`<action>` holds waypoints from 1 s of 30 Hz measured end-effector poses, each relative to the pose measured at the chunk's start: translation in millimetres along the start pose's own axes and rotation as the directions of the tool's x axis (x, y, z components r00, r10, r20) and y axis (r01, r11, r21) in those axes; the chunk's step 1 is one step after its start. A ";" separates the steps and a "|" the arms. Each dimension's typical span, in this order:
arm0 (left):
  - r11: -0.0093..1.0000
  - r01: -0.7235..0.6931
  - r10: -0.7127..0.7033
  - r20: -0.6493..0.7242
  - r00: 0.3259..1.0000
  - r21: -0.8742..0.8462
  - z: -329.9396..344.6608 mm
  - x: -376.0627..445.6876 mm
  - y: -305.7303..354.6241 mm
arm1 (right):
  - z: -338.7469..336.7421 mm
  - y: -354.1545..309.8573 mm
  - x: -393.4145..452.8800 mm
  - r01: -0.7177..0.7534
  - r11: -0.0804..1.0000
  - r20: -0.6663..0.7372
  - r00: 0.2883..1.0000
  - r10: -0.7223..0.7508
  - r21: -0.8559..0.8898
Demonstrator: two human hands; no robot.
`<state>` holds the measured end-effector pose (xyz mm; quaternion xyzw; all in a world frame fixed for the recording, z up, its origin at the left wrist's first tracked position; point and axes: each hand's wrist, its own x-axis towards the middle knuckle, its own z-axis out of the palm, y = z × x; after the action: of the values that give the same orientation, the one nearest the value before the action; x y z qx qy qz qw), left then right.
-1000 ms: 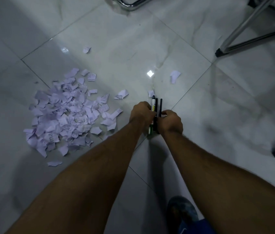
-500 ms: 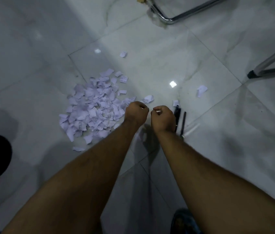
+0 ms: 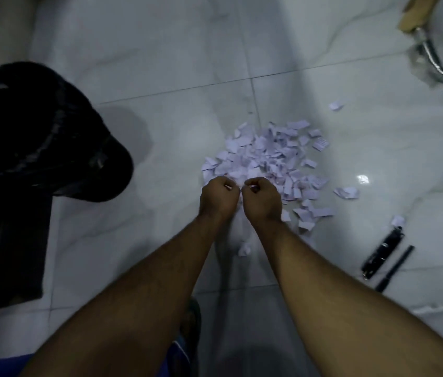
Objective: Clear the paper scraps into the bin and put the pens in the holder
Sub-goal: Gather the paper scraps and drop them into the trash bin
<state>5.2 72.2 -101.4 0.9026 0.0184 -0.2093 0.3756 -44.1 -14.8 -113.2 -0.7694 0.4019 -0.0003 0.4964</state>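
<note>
I am holding my left hand (image 3: 219, 198) and right hand (image 3: 262, 200) side by side, fingers curled, over the near edge of the heap of pale lilac torn paper scraps (image 3: 269, 159); whether they are pinching scraps I cannot tell. The black-lined round bin (image 3: 52, 131) is sitting well off to my left hand's side, and the black pens (image 3: 383, 253) are lying beyond my right.

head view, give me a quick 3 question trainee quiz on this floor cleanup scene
1. True or false: the pens lie on the floor to the right of the paper scraps.
2. Which side of the scrap pile is the black bin on? A) left B) right C) behind it
3. Fill in: both hands, left and right, are over the pile's ____ edge.

Key: 1 true; 2 A; 3 near
</note>
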 end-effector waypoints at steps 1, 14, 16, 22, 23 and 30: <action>1.000 0.009 -0.008 -0.009 1.000 0.010 -3.4 0.2 -4.4 | 6.3 -1.9 -0.6 -0.002 1.000 0.007 1.000 0.002 -0.002; 0.996 0.057 -0.073 -0.261 0.963 -0.068 -59.3 -15.7 -21.7 | 40.6 -38.7 -13.4 0.122 0.991 0.087 0.988 -0.127 0.063; 0.996 0.021 -0.052 -0.366 0.929 -0.090 -88.9 -24.7 -11.6 | 48.2 -65.6 -18.7 0.141 0.972 0.139 0.976 -0.168 0.187; 0.985 -0.127 -0.021 -0.803 0.595 -0.120 -203.5 -51.2 10.0 | 76.6 -193.4 -57.2 0.091 0.865 0.355 0.887 -0.296 0.493; 0.981 -0.133 -0.050 -0.852 0.521 -0.139 -219.5 -55.5 10.3 | 82.2 -213.4 -65.7 0.076 0.864 0.395 0.867 -0.303 0.498; 0.911 0.304 -0.411 -0.622 0.666 -0.278 -276.3 -39.1 -27.7 | 124.8 -278.9 -83.5 -0.007 0.949 0.630 0.750 -0.204 0.315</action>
<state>64.9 286.5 69.4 0.8641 0.3444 0.0605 0.3620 121.6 183.5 69.9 -0.6571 0.1564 0.1820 0.7146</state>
